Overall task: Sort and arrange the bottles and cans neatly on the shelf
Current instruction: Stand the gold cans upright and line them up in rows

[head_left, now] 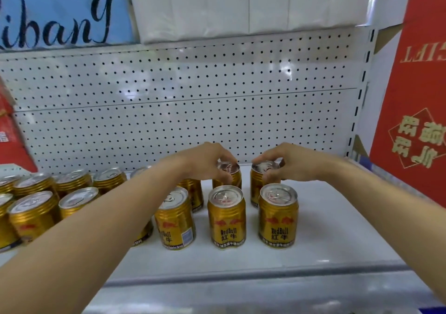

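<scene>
We are reaching both arms over the white shelf (325,229), and each hand is working on its own gold Red Bull can in the back row. Our left hand (205,161) is curling its fingers down around the rim of the rear can (229,172), gripping it from the top. Our right hand (287,161) is doing the same on the neighbouring rear can (261,181), fingertips pinching its lid edge. Both cans are standing upright near the pegboard back panel (181,101). Just in front of them, two more cans are standing label-forward, one (226,219) ahead of the left-hand can and one (278,219) ahead of the right-hand can. A looser cluster of gold cans (31,212) is crowding the shelf's left side, partly hidden under our left forearm. A red carton (410,96) is leaning at the right.
</scene>
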